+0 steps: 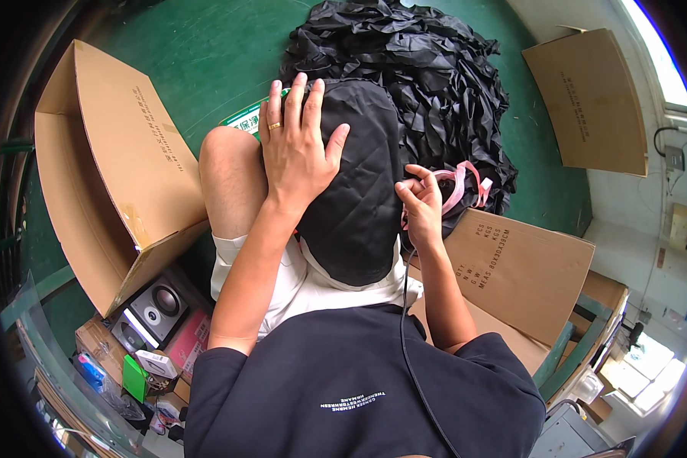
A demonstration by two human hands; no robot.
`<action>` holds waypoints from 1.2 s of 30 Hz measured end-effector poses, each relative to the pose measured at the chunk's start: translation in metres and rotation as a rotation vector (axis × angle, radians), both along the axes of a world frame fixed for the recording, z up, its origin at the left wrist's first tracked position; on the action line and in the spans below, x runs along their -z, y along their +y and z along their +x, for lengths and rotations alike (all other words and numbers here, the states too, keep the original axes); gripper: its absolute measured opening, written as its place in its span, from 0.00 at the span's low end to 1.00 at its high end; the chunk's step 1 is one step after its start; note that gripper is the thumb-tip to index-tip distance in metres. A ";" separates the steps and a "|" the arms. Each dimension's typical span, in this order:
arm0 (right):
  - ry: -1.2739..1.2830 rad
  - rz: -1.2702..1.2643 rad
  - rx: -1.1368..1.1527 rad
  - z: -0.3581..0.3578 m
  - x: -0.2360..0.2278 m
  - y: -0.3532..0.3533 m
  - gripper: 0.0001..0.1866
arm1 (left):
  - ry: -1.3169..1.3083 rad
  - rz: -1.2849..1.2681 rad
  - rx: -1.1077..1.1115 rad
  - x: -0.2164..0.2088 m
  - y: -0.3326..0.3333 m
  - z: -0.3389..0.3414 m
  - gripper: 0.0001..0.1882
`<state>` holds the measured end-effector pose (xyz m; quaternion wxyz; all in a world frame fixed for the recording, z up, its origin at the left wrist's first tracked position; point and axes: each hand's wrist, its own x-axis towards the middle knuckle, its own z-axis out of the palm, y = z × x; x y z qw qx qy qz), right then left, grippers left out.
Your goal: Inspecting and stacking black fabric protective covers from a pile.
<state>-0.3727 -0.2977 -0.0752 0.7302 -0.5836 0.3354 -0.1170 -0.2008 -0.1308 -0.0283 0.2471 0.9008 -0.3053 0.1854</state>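
A smooth piece of black cloth [355,206] lies lengthwise over my lap and between my knees. My left hand [298,149] is open, its palm down on the upper left part of this cloth and its fingers spread. Beside the cloth's right edge is my right hand [422,200], with its fingers curled in and its thumb close to the index finger. Whatever it may hold is hidden. A pink strip [458,185] loops out behind the right hand. Past the cloth spreads a large heap of crumpled black fabric [443,84].
An open cardboard box [130,145] stands at my left, another [511,267] near my right elbow. A further carton [588,99] leans by the wall. Part of a green-and-white package [244,118] shows behind my knee. A speaker [156,305] sits lower left. A black cord [406,343] crosses my shirt.
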 end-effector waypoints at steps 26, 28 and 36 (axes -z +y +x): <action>-0.217 -0.878 -0.580 0.070 -0.010 0.027 0.40 | 0.217 -0.099 0.047 0.023 0.020 -0.011 0.35; -0.237 -0.827 -0.596 0.062 -0.005 0.023 0.40 | 0.297 -0.094 0.068 0.026 0.024 -0.029 0.37; -0.403 -0.151 -0.675 0.044 0.027 -0.023 0.30 | 0.557 -0.180 0.140 0.041 0.057 -0.119 0.61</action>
